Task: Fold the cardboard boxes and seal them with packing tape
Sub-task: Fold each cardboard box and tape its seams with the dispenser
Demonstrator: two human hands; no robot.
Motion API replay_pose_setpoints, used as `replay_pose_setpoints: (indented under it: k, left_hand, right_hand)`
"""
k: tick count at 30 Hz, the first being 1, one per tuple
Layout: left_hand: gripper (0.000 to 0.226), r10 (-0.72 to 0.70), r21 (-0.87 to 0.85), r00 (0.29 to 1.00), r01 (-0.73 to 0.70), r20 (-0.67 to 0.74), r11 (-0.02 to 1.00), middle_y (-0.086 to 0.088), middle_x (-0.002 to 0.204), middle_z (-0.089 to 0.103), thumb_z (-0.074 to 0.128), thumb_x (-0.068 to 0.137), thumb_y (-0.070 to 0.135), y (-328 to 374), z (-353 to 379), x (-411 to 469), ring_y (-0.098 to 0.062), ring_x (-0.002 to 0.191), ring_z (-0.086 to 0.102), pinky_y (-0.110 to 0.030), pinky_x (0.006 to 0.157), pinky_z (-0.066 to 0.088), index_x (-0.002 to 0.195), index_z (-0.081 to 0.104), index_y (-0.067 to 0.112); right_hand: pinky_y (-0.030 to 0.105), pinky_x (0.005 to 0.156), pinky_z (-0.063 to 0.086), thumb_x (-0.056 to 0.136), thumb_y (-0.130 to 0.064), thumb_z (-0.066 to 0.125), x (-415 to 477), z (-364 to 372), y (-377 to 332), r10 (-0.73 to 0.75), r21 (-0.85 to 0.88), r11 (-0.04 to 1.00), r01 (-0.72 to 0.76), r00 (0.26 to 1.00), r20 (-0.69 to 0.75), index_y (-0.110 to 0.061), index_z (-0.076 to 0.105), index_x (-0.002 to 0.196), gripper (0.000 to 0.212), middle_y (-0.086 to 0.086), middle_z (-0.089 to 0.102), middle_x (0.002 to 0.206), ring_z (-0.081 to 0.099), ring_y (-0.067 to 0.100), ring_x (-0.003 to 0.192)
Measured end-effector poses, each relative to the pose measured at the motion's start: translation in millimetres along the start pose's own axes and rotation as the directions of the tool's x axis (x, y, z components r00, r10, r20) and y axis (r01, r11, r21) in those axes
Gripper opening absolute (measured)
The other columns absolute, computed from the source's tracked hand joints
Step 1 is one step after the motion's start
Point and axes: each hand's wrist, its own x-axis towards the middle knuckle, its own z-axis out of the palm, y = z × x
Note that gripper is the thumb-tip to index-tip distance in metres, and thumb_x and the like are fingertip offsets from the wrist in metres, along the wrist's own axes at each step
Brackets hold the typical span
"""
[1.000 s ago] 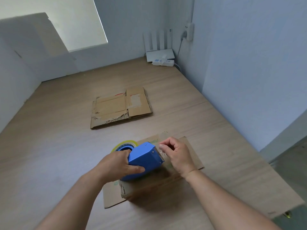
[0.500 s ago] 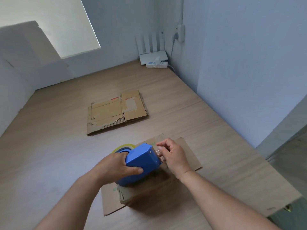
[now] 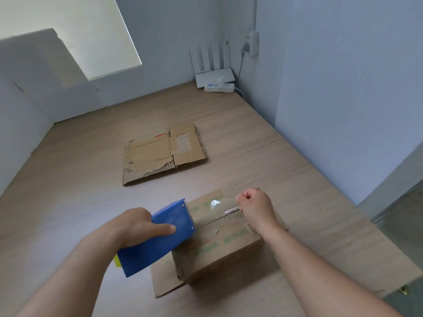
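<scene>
A folded-up cardboard box (image 3: 224, 250) with green print stands on the wooden floor just in front of me, one flap lying flat at its near left. My left hand (image 3: 135, 225) grips a blue tape dispenser (image 3: 158, 239) at the box's left end. My right hand (image 3: 256, 209) pinches the free end of clear packing tape (image 3: 215, 205), which stretches from the dispenser across the box's top seam. A second cardboard box (image 3: 163, 153) lies flattened farther away on the floor.
A white router (image 3: 214, 76) and a power strip (image 3: 219, 87) sit in the far corner by the wall. A pale wall runs along the right side. A doorway edge (image 3: 398, 248) shows at the lower right.
My hands have moved apart: the right hand has pulled the tape out to the right while the left drew the dispenser left, so a length of tape now spans the box top.
</scene>
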Motion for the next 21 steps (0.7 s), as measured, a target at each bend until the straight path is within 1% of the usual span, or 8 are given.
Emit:
replay_pose_setpoints:
  k: [2,3,7,9,11,14,18,21]
  left_hand:
    - [0.052,-0.008,0.038,0.999,0.007,0.031,0.999,0.005,0.087,0.061,0.059,0.073,0.074,11,1,6,-0.01,0.078,0.058,-0.025,0.061,0.037,0.085,0.058,0.023]
    - [0.052,-0.016,0.041,0.999,0.014,0.047,0.999,0.005,0.087,0.06,0.06,0.072,0.074,17,0,9,-0.01,0.079,0.057,-0.025,0.061,0.036,0.085,0.057,0.024]
    - [0.051,-0.011,0.045,0.995,0.006,0.103,0.999,0.005,0.088,0.058,0.062,0.07,0.074,41,-4,16,-0.01,0.079,0.055,-0.027,0.059,0.034,0.084,0.056,0.025]
    - [0.051,-0.019,0.057,0.992,0.012,0.126,0.998,0.005,0.089,0.056,0.062,0.07,0.074,50,-6,19,-0.01,0.081,0.055,-0.027,0.06,0.034,0.085,0.054,0.025]
    - [0.052,-0.039,0.066,0.989,0.03,0.143,0.997,0.006,0.091,0.056,0.062,0.07,0.074,54,-8,20,-0.011,0.082,0.055,-0.028,0.061,0.035,0.087,0.053,0.026]
    - [0.052,-0.067,0.062,0.984,0.057,0.165,0.996,0.005,0.093,0.056,0.062,0.071,0.074,54,-10,20,-0.012,0.084,0.055,-0.028,0.063,0.036,0.089,0.052,0.026]
    - [0.055,-0.076,0.074,0.98,0.063,0.185,0.995,0.005,0.093,0.058,0.063,0.067,0.075,55,-6,18,-0.012,0.083,0.056,-0.028,0.063,0.037,0.09,0.054,0.026]
    - [0.056,-0.085,0.058,0.976,0.075,0.2,0.996,0.005,0.093,0.058,0.064,0.066,0.076,55,-1,16,-0.013,0.084,0.058,-0.028,0.062,0.037,0.09,0.054,0.026]
  right_hand:
    - [0.022,0.051,0.035,0.09,-0.018,0.055,-4,-3,5,-0.041,-0.078,0.996,0.039,0.999,-0.034,-0.018,0.054,0.067,0.023,-0.006,0.058,0.066,0.053,0.014,0.064]
    - [0.023,0.053,0.034,0.09,-0.017,0.055,-5,-7,8,-0.038,-0.095,0.995,0.033,0.998,-0.056,-0.017,0.055,0.069,0.021,-0.006,0.058,0.069,0.053,0.014,0.067]
    - [0.025,0.056,0.036,0.091,-0.014,0.053,0,-20,18,0.025,-0.067,0.997,-0.032,0.994,-0.107,-0.016,0.057,0.073,0.019,-0.005,0.059,0.071,0.054,0.015,0.071]
    - [0.023,0.055,0.036,0.091,-0.014,0.053,4,-24,21,0.033,-0.055,0.998,-0.039,0.995,-0.098,-0.018,0.056,0.071,0.021,-0.006,0.059,0.07,0.054,0.014,0.069]
    - [0.016,0.052,0.034,0.092,-0.014,0.053,7,-25,23,0.024,-0.07,0.997,-0.029,0.997,-0.079,-0.019,0.054,0.069,0.023,-0.007,0.057,0.068,0.052,0.01,0.066]
    - [0.014,0.051,0.031,0.092,-0.015,0.053,12,-23,27,0.007,-0.096,0.995,-0.013,0.998,-0.06,-0.018,0.053,0.07,0.022,-0.007,0.056,0.068,0.051,0.012,0.067]
    - [0.019,0.052,0.033,0.092,-0.016,0.054,15,-22,36,0.024,-0.1,0.995,-0.028,0.999,-0.041,-0.025,0.05,0.065,0.029,-0.01,0.055,0.066,0.051,0.011,0.066]
    - [0.022,0.055,0.035,0.091,-0.016,0.056,19,-21,42,0.043,-0.093,0.995,-0.045,0.999,-0.025,-0.024,0.052,0.066,0.026,-0.01,0.056,0.065,0.052,0.012,0.067]
